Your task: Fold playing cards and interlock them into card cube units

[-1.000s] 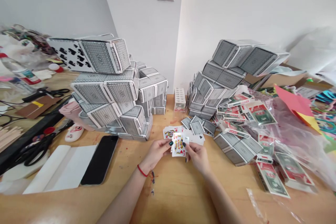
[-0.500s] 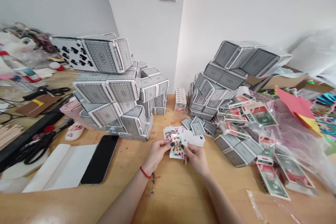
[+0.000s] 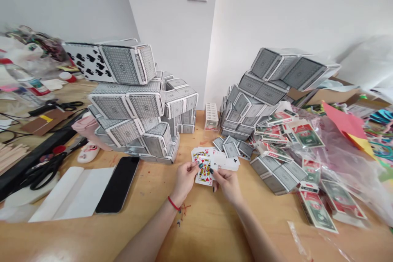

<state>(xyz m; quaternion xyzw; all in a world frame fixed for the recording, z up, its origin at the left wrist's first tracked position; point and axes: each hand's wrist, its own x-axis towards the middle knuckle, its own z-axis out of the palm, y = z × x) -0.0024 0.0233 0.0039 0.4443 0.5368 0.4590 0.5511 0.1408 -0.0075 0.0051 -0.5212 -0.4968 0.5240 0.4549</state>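
Between my two hands is a king of hearts playing card (image 3: 204, 175), face up just above the table. My left hand (image 3: 184, 178) pinches its left side with thumb and fingers. On the other side my right hand (image 3: 227, 183) closes on the card's right edge, where an ace corner also shows; whether that is a separate held card is hard to tell. Behind the fingers lies a spread of face-up cards (image 3: 230, 163). Grey-backed folded cards (image 3: 231, 147) rest just beyond it.
Stacked card-block structures rise at left (image 3: 144, 104) and right (image 3: 245, 104). A phone (image 3: 118, 184) and white paper (image 3: 72, 192) lie left, near black scissors (image 3: 49, 172). Card boxes (image 3: 317, 211) and a grey card block (image 3: 278, 176) sit right. A small clear-wrapped pack (image 3: 211, 115) stands at the back.
The king of hearts has shifted slightly left and tilted a little between my fingers. My hands remain in nearly the same place, and the view has turned slightly.
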